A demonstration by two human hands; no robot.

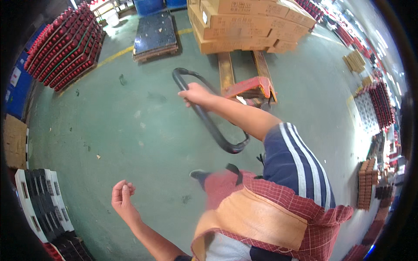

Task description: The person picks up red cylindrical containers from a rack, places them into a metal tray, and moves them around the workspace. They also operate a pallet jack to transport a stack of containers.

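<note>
My right hand (195, 94) is wrapped round the upper part of a black loop handle (211, 126). That handle belongs to a pallet jack (250, 87) with a red-orange body. Its worn yellowish forks (226, 69) run under a stack of brown cardboard boxes (244, 26). Away from the handle, at the lower left, my left hand (124, 194) hangs over the floor with its fingers curled in, and nothing shows in it. A checked red apron (274, 195) covers my front.
Racks of red rounded items (65, 43) stand at the far left. Beside the boxes lies a low pallet with a dark top (154, 35). Black and white pallets (43, 202) are piled at the near left. More stacks (376, 106) line the right side. The floor (117, 130) is green.
</note>
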